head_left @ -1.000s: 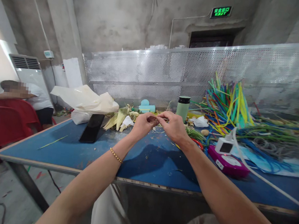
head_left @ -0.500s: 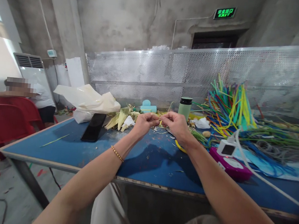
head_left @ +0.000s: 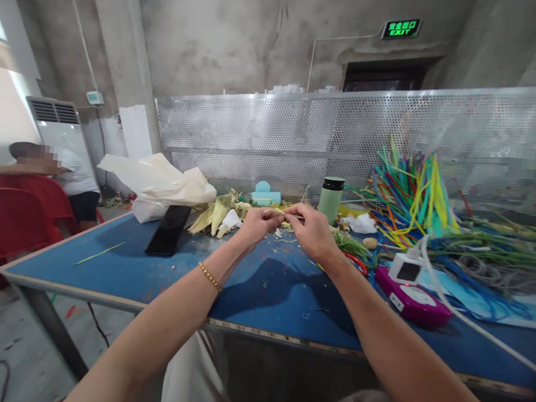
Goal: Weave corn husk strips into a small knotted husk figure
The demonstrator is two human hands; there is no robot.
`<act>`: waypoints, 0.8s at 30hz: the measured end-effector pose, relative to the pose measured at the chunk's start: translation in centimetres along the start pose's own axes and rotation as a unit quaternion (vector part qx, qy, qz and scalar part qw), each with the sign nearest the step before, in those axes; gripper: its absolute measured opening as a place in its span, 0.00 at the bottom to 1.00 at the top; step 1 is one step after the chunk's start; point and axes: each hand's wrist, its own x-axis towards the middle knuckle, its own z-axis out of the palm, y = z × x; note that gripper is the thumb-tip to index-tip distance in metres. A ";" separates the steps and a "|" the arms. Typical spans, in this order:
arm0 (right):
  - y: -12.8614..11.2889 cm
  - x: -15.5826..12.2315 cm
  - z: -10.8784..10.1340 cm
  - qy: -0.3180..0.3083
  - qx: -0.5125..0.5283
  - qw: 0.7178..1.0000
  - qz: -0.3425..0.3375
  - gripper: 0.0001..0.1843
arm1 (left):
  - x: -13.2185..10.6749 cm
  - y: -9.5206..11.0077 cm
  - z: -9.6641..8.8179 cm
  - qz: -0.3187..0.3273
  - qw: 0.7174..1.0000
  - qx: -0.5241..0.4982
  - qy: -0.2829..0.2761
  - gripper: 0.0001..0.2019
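Note:
My left hand (head_left: 256, 226) and my right hand (head_left: 313, 232) meet above the middle of the blue table (head_left: 259, 289). Both are closed in a pinch, fingertips almost touching. A thin pale strand (head_left: 276, 212) appears to run between them; its material is too small to make out. Behind my left hand lies a pile of pale, dry corn husks (head_left: 214, 216) with a crumpled white tissue (head_left: 230, 221). A green bottle (head_left: 331, 197) with a black lid stands upright just beyond my right hand. Part of a red loop (head_left: 359, 263) shows beside my right wrist.
A black phone (head_left: 169, 229) and a white plastic bag (head_left: 156, 181) are to the left. On the right sit a magenta box (head_left: 413, 296), a white charger (head_left: 406, 268) with its cable, and a bundle of coloured strips (head_left: 415, 190). Someone sits by a red chair (head_left: 14, 221).
My right-hand fingers have shifted slightly, and the pale strand shows more clearly between the hands. Beside my right wrist a red loop now shows, while the yellow loop is mostly hidden.

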 end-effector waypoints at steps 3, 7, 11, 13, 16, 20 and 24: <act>0.2 0.0 0.2 -0.004 -0.012 1.000 0.001 0.06 | 0.0 -0.2 0.0 0.006 1.000 0.019 0.002 0.17; 0.3 -0.1 0.3 -0.017 -0.036 0.998 -0.040 0.06 | 0.1 -0.8 -0.2 0.013 0.999 0.042 0.016 0.16; 0.4 0.0 0.0 -0.019 -0.043 0.997 -0.065 0.06 | 0.1 -0.6 -0.3 -0.006 1.000 0.026 0.001 0.14; 0.4 0.0 -0.1 -0.014 -0.027 0.998 -0.062 0.07 | 0.1 -0.4 -0.4 -0.016 1.000 0.000 -0.009 0.12; 0.4 0.1 -0.1 -0.006 0.015 0.999 -0.049 0.07 | 0.1 -0.2 -0.4 -0.005 1.000 -0.028 -0.012 0.11; 0.5 0.2 0.1 0.016 0.044 0.999 -0.017 0.07 | 0.2 -0.2 -0.5 0.014 0.999 -0.044 -0.009 0.11; 0.7 0.5 -0.1 0.012 0.075 0.997 0.029 0.06 | 0.3 -0.1 -0.4 0.011 0.998 -0.060 -0.012 0.12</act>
